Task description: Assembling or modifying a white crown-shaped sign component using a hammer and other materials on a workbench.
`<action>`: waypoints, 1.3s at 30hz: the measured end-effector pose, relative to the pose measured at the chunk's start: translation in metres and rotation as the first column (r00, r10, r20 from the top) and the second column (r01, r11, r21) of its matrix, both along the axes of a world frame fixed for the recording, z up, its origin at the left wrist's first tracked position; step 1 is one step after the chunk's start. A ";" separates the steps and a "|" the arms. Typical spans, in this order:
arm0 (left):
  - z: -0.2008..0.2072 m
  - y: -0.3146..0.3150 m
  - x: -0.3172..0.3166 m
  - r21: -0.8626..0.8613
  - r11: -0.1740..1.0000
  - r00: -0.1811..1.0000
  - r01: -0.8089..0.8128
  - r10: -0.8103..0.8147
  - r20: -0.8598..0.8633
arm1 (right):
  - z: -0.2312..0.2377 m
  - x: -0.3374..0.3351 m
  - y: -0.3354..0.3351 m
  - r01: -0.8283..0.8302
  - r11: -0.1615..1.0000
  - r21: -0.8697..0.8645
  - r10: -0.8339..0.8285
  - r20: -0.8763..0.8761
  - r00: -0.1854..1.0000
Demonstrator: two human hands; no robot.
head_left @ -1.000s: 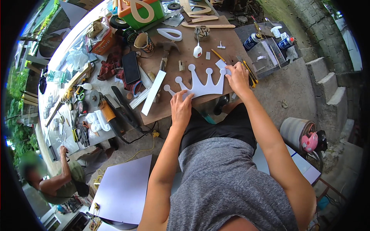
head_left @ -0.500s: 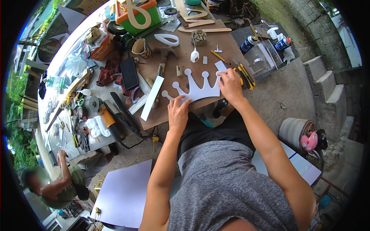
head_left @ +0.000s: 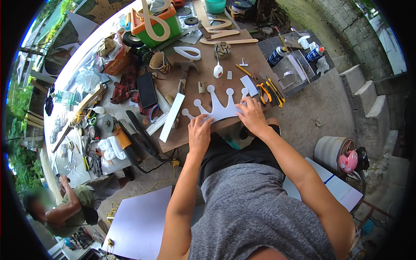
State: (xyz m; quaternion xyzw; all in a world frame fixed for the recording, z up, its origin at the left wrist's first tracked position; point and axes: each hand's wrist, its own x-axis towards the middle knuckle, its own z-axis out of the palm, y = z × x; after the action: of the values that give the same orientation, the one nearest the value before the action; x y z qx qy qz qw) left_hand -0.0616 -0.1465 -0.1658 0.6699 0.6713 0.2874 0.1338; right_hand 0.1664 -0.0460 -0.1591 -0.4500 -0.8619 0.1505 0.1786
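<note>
A white crown-shaped cutout [head_left: 220, 109] with round-tipped points lies at the near edge of the brown worktable, its points facing away from me. My left hand [head_left: 199, 132] pinches its lower left edge between thumb and fingers. At the lower right edge, my right hand [head_left: 253, 115] grips it with bent fingers, covering part of that end. Beyond the right hand lies a small white rectangle [head_left: 248, 86], beside orange-handled pliers [head_left: 263, 93] and several yellow cutters [head_left: 276, 92]. A long white strip [head_left: 172, 118] rests left of the crown.
A hammer [head_left: 183, 79], a phone [head_left: 147, 89] and an angle grinder [head_left: 122, 136] lie to the left. Past the crown are a white glue bottle [head_left: 218, 70] and a pencil [head_left: 243, 70]. Spray cans [head_left: 277, 56] stand far right. Another person [head_left: 65, 208] is at the lower left.
My right hand has moved left and nearer along the crown, uncovering the pliers and small rectangle. The crown has shifted slightly left and toward me. The other person's hands have shifted.
</note>
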 end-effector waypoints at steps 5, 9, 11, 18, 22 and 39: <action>-0.004 0.000 -0.001 -0.022 0.999 0.996 -0.029 0.031 0.080 | 0.004 0.002 0.000 0.006 0.999 -0.049 -0.007 -0.023 1.000; 0.000 -0.004 -0.004 -0.018 0.997 0.997 -0.068 0.069 0.041 | 0.007 0.005 0.000 -0.008 0.997 -0.071 0.006 -0.028 1.000; -0.005 -0.007 -0.007 -0.005 0.999 0.998 -0.049 0.050 0.030 | 0.010 0.006 0.000 -0.008 0.997 -0.079 0.006 -0.034 0.999; 0.013 -0.006 -0.013 0.070 0.984 0.987 -0.161 0.161 0.007 | 0.009 0.006 -0.001 0.010 0.996 -0.090 -0.016 -0.062 0.998; 0.023 -0.005 -0.053 0.159 0.892 0.891 -0.423 0.441 -0.104 | 0.012 0.009 -0.005 0.018 0.995 -0.097 -0.028 -0.107 0.994; 0.051 0.061 -0.126 0.182 0.925 0.927 -0.332 0.356 -0.117 | 0.015 0.009 -0.009 0.073 0.994 -0.086 -0.089 -0.189 0.978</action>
State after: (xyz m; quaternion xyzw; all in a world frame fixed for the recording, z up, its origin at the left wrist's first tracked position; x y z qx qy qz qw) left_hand -0.1877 -0.0859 -0.1147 0.5693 0.7616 0.3087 -0.0228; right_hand 0.1756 -0.0546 -0.1443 -0.4748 -0.8150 0.2195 0.2495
